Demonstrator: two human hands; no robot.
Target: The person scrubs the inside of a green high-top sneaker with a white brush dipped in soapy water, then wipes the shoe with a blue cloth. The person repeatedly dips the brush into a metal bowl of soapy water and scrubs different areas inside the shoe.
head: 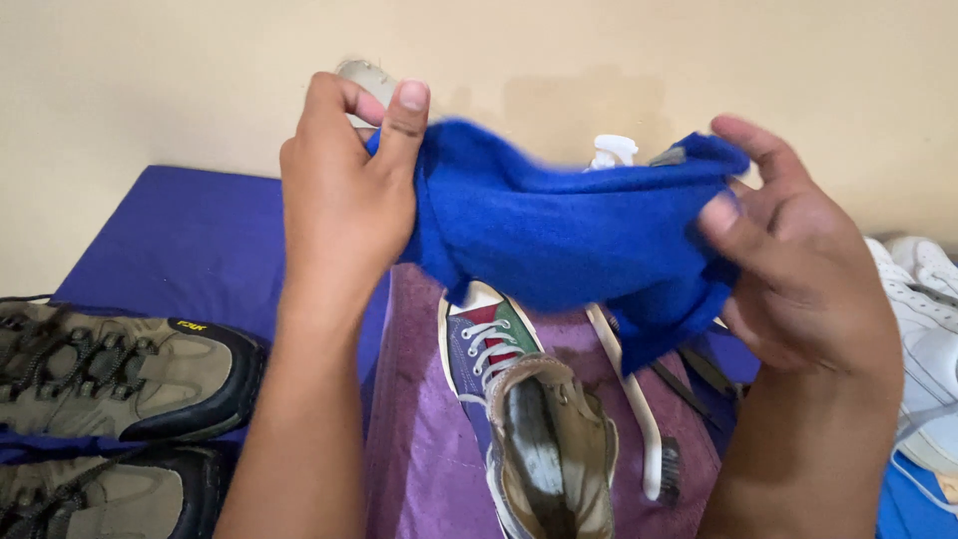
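I hold a blue cloth stretched between both hands, raised above the table. My left hand pinches its left corner between thumb and fingers. My right hand grips the right edge. Below the cloth a high-top canvas sneaker with blue, red and green panels and white laces stands on a purple towel. A white toothbrush with dark bristles lies just right of the sneaker.
Two tan and black hiking shoes lie at the left on a blue mat. White sneakers sit at the right edge. A white spray nozzle peeks over the cloth. A beige wall stands behind.
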